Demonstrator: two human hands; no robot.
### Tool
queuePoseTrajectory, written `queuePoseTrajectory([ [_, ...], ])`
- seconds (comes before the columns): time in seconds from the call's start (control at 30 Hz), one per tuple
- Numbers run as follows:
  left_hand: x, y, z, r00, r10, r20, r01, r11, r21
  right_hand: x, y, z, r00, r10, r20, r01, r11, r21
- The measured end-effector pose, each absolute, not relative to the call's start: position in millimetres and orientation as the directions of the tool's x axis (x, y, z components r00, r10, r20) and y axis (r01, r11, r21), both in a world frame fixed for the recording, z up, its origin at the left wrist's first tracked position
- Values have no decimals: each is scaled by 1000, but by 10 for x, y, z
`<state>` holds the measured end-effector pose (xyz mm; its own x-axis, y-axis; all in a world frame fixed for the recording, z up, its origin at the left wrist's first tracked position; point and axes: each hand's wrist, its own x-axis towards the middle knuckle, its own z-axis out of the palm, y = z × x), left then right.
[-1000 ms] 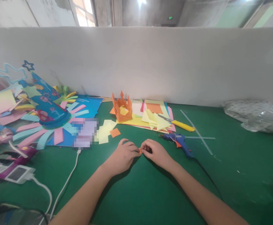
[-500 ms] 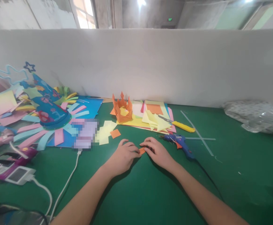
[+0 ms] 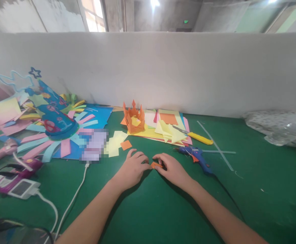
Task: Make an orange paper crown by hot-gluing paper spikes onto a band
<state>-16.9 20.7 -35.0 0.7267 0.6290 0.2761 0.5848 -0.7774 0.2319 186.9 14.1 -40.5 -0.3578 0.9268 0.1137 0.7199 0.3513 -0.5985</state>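
Note:
My left hand (image 3: pixel 133 167) and my right hand (image 3: pixel 171 168) rest close together on the green table (image 3: pixel 148 210), fingers curled. Between their fingertips sits a small folded piece of orange paper (image 3: pixel 155 165), pinched from both sides. A loose orange paper square (image 3: pixel 125 145) lies just beyond my left hand. Farther back stands an orange folded paper crown (image 3: pixel 134 118) on a pile of coloured paper sheets (image 3: pixel 168 125). A blue hot glue gun (image 3: pixel 196 156) lies right of my right hand.
A yellow-handled utility knife (image 3: pixel 196 137) lies by the paper pile. At left a blue decorated cone (image 3: pixel 54 112) sits among paper strips, with a charger block (image 3: pixel 23 189) and white cable (image 3: pixel 71 200). Crumpled plastic bags (image 3: pixel 277 127) lie far right. A white partition (image 3: pixel 163 67) bounds the back.
The orange piece shows more between my fingertips than a second ago. Both hands have shifted slightly but stay in the same spot.

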Motion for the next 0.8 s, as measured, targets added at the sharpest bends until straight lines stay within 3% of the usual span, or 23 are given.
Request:
queuePoseTrajectory([
  [0.6, -207, 243, -331, 693, 661, 289, 609, -751, 256, 1811, 146, -406, -341, 938, 67, 725, 307, -616],
  [0.8, -198, 222, -314, 668, 656, 352, 595, -755, 276, 1820, 156, -421, -332, 941, 68, 720, 299, -626],
])
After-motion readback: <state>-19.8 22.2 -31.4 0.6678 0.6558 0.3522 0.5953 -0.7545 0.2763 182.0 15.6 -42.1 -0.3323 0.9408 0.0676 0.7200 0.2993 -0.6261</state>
